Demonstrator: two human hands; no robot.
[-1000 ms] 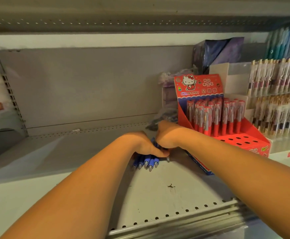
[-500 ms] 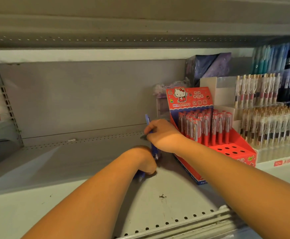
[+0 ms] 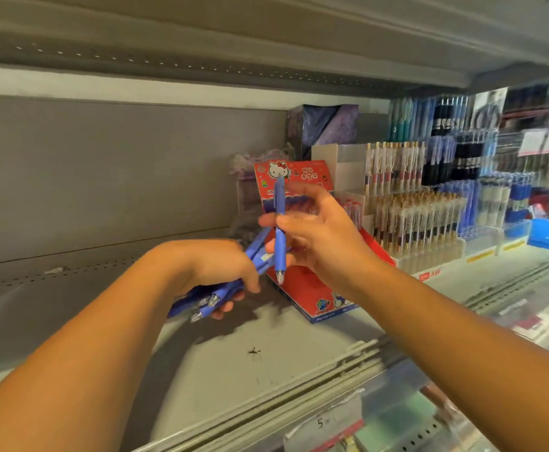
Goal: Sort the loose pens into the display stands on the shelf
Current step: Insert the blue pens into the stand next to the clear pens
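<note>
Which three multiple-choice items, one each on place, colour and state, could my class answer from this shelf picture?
1. Where is the red display stand? A) on the shelf, behind the right-hand grip B) on the floor C) far left.
2. What colour is the left-hand grip's bundle of pens? A) green B) red C) blue.
3. State of the right-hand grip? A) open, empty B) pinching a single pen C) flat on the shelf.
Key: 1A, the hand partly covers it; 2C, the barrels are blue; 3B, one upright pen is pinched.

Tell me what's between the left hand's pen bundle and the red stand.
Head view: only one blue pen, pinched upright by the right hand, beside the left hand's pen bundle.
</note>
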